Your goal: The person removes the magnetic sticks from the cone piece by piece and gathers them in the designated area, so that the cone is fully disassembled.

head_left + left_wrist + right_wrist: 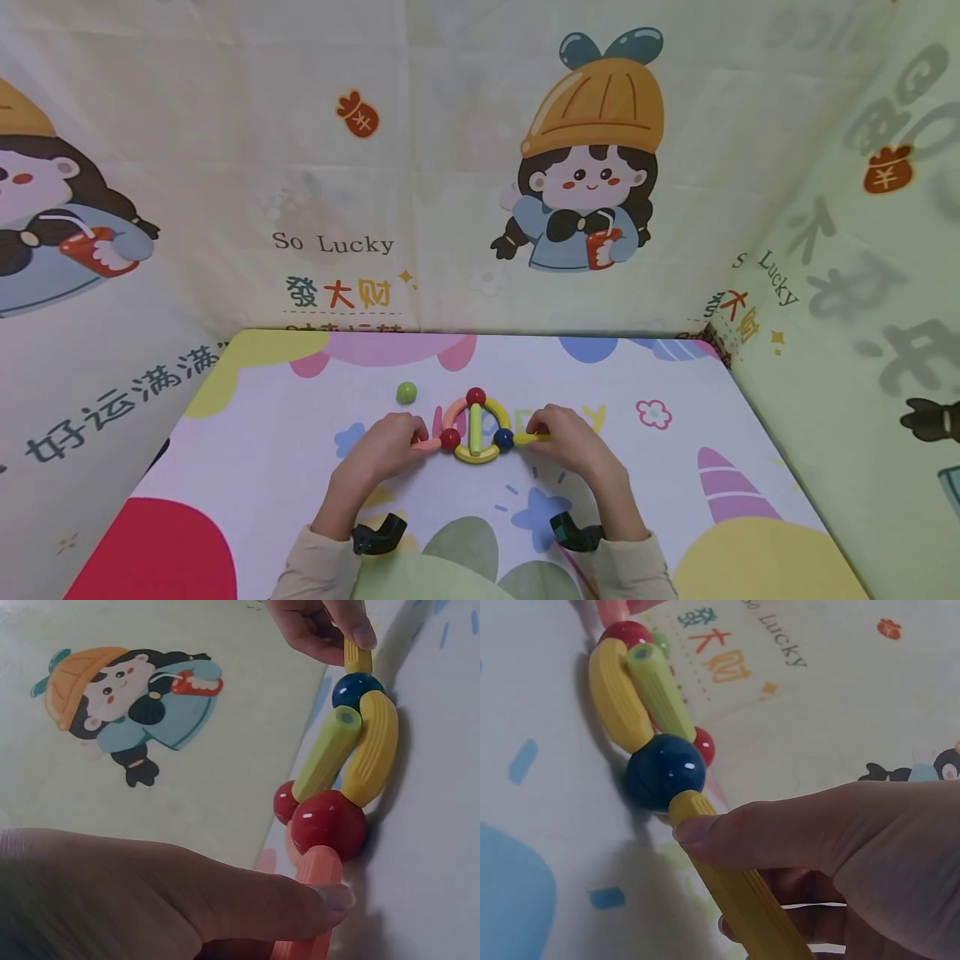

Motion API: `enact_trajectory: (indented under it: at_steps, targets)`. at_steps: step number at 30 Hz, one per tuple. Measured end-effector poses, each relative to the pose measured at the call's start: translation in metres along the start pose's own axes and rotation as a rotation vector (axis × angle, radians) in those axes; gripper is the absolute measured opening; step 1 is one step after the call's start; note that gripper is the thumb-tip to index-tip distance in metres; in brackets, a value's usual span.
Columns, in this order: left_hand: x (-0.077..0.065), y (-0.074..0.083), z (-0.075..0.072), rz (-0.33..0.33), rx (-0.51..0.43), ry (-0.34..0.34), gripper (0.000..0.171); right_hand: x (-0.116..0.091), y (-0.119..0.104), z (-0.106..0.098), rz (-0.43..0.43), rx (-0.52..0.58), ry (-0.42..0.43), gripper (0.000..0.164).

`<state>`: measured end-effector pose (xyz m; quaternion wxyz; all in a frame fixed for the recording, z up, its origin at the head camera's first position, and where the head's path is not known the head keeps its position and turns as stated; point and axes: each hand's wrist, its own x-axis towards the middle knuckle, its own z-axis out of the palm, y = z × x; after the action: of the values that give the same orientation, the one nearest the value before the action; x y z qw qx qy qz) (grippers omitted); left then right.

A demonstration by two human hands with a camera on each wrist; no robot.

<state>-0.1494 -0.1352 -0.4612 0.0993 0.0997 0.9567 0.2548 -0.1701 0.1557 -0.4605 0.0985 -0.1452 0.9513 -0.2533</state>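
A ring of curved toy rods and balls lies on the table. A red ball (476,397) is at its top, another red ball (450,439) at its left and a dark blue ball (504,439) at its right. From the top ball a light green rod (476,429) runs down across the ring, over the curved yellow rod (619,697) at the bottom. My left hand (382,450) pinches a pink rod (320,864) whose end meets the left red ball. Between thumb and fingers, my right hand (570,437) holds a yellow rod (742,907) touching the blue ball.
A loose green ball (407,392) sits behind the left hand. The table (300,500) has a colourful printed cover. Behind it and at both sides hang cream printed cloths (450,167). Each wrist wears a black device (379,535).
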Motion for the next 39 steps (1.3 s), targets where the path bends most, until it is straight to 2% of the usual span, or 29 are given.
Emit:
enact_trajectory:
  at_steps: [9, 18, 21, 25, 28, 30, 35, 39]
  targets:
    - [0.005, -0.005, 0.008, -0.019, -0.015, -0.029, 0.014, 0.008, 0.008, 0.01, 0.015, 0.024, -0.034, 0.013]
    - [0.006, -0.006, 0.007, -0.013, -0.012, -0.038, 0.015, 0.008, 0.01, 0.013, -0.007, 0.036, -0.041, 0.014]
    - [0.006, -0.004, 0.006, 0.008, -0.001, -0.02, 0.02, 0.008, 0.01, 0.014, -0.026, 0.039, -0.034, 0.016]
    - [0.004, 0.003, 0.005, 0.041, 0.002, 0.046, 0.028, 0.008, 0.01, 0.014, -0.054, 0.049, -0.021, 0.017]
    - [0.005, 0.01, 0.008, 0.079, -0.016, 0.123, 0.029, 0.008, 0.01, 0.014, -0.072, 0.06, -0.017, 0.017]
    - [0.006, 0.015, 0.013, 0.13, -0.02, 0.178, 0.028, 0.008, 0.009, 0.013, -0.068, 0.071, -0.023, 0.017]
    - [0.012, 0.024, 0.032, 0.311, 0.011, 0.309, 0.025, 0.01, 0.007, 0.014, -0.046, 0.08, -0.04, 0.016]
    - [0.015, 0.033, 0.041, 0.412, 0.012, 0.363, 0.024, 0.012, 0.006, 0.017, -0.054, 0.081, -0.037, 0.015]
